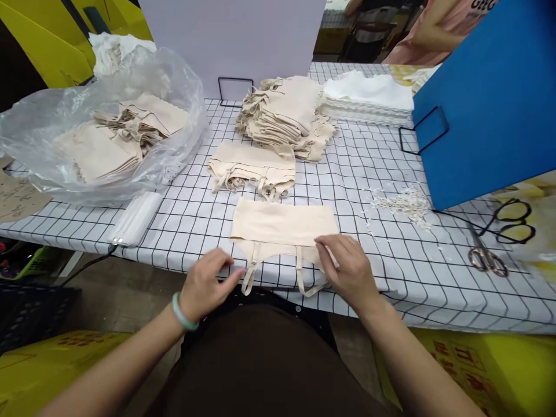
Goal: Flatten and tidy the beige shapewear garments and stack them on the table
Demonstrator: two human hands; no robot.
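Observation:
A beige strappy top (pixel 284 221), perhaps a camisole, lies folded flat at the near side of the table. Its two thin straps with sliders hang toward me over the front edge. Just left of the left strap hovers my left hand (pixel 207 282), thumb and fingers apart and holding nothing. At the garment's right side, my right hand (pixel 348 271) pinches the fabric edge near the fold line between thumb and forefinger. Right behind this piece rests another folded beige top (pixel 254 161) with its straps bunched in front.
A stack of beige tops (pixel 282 110) and white folded pieces (pixel 368 95) sit farther back. Left, a clear plastic bag (pixel 186 87) holds more tops beside a white power bank (pixel 136 219). Right are white scraps (pixel 406 202), scissors (pixel 489 260) and a blue board (pixel 490 110).

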